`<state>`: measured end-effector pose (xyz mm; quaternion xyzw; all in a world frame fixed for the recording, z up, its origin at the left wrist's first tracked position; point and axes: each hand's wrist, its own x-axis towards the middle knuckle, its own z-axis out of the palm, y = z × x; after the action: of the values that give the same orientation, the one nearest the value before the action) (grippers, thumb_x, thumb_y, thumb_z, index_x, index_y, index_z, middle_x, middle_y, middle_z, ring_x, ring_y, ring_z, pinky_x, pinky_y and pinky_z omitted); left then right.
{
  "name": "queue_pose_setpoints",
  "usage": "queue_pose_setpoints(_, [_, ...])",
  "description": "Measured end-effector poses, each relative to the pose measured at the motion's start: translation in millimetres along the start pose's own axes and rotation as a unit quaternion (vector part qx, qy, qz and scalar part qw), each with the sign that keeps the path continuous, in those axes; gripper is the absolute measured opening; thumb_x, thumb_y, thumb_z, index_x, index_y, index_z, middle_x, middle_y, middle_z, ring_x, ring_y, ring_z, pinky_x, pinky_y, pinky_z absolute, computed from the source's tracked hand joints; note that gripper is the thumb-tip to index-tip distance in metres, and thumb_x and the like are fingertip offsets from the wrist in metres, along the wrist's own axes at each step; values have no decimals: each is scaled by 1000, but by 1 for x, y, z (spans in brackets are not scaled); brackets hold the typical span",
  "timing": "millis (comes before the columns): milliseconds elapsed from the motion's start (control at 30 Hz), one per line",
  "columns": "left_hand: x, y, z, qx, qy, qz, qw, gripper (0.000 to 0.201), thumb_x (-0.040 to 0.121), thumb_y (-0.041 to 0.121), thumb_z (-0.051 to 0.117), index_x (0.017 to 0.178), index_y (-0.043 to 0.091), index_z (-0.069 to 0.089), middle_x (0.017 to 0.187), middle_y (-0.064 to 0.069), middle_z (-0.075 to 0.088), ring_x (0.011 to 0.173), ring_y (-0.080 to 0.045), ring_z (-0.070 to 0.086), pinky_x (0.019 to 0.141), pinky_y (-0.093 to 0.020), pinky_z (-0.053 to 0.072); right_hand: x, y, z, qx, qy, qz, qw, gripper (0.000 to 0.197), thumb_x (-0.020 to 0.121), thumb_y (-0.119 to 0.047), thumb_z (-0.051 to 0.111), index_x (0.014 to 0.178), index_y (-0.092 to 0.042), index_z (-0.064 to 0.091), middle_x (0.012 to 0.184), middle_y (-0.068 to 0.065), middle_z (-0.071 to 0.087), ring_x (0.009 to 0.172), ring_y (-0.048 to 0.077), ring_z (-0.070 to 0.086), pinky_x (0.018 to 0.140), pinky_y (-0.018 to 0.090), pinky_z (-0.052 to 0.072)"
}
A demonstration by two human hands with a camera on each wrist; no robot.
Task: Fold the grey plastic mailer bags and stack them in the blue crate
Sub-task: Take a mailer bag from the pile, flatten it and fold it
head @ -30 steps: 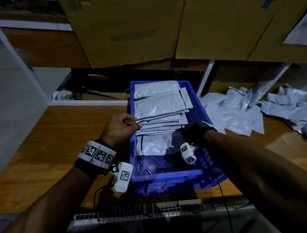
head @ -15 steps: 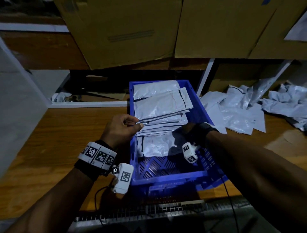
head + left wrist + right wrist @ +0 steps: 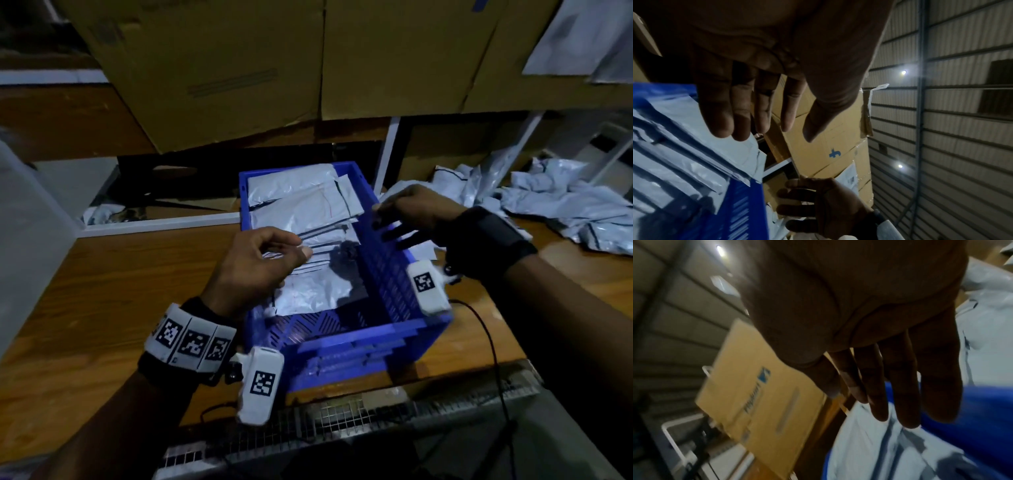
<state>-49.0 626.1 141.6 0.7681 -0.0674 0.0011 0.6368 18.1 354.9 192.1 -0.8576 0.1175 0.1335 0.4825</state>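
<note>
Both hands empty: left hand (image 3: 255, 265) loosely curled over the blue crate (image 3: 394, 274), right hand (image 3: 409, 214) fingers spread at its right rim. Folded mailer bags (image 3: 301, 219) overlap inside. Next: take one bag off the loose pile (image 3: 561, 209), crease flat, lay it square.

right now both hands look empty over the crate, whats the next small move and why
Probably reach the right hand across to the loose pile of unfolded mailer bags and pick one up. Both hands hold nothing: the left hand hovers over the folded stack already lying in the blue crate, and the right is outside the crate's right wall, on the side nearer the pile.
</note>
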Motion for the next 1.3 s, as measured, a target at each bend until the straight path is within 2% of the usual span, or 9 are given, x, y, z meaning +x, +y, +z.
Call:
queue_pose_setpoints(233, [-21,33,119,-18,-26,-6,999,23,82,25,86,95,9,76,90,-17,73,76,-37,69,68,-64,57,-34,85,-89,79,31,-19,996,22,101,-29,64,109,-10,73,103,8,79,93,29,77,89,49,58])
queue_pose_setpoints(400, [-28,44,254,-45,-40,-33,998,20,83,23,85,96,10,76,81,-16,71,71,-29,66,62,-42,54,-48,191,-169,129,34,-16,991,23,100,-28,67,110,-8,73,101,10,78,87,28,75,75,42,58])
queue_pose_setpoints(500, [-23,38,332,-80,-43,-85,992,23,80,26,86,93,11,75,73,-16,64,63,-28,55,59,-40,41,-46,250,-210,148,37,2,988,24,101,-25,65,110,-3,71,106,16,76,78,26,69,66,38,53])
queue_pose_setpoints(633, [-9,19,396,-65,-10,-129,989,21,89,19,80,101,4,72,79,-17,64,70,-28,60,66,-40,48,-35,300,-244,141,19,13,990,27,103,-26,62,112,0,65,109,16,75,80,25,69,68,38,51])
queue_pose_setpoints(733, [7,-1,418,-79,29,-173,981,19,90,19,79,101,7,71,76,-16,62,63,-25,55,58,-34,45,-17,317,-258,148,13,9,989,32,103,-26,62,117,2,63,108,14,75,79,24,68,67,37,49])
queue_pose_setpoints(900, [56,-32,440,-71,91,-194,974,18,86,18,82,97,10,70,72,-10,66,57,-18,58,60,-34,44,34,331,-263,164,-6,15,986,17,101,-21,65,93,-10,56,88,13,71,73,25,61,55,32,41])
queue_pose_setpoints(1033, [113,-58,443,-96,146,-221,960,30,80,21,87,103,13,70,94,-12,74,81,-27,74,77,-45,59,89,328,-264,148,-31,26,988,24,99,-7,63,76,-10,58,63,11,54,49,20,47,48,26,31])
queue_pose_setpoints(1200, [197,-120,420,85,198,-248,945,65,74,53,82,116,5,69,114,-12,70,108,-29,66,87,-31,47,155,310,-270,119,-44,42,991,14,95,-2,62,87,-8,72,64,10,60,44,19,49,46,24,35])
queue_pose_setpoints(1300, [246,-177,406,136,221,-284,923,88,57,77,69,116,12,70,115,-9,71,105,-34,66,87,-39,52,189,301,-271,141,-58,61,986,22,95,6,56,79,-5,66,53,8,52,36,16,41,43,21,31])
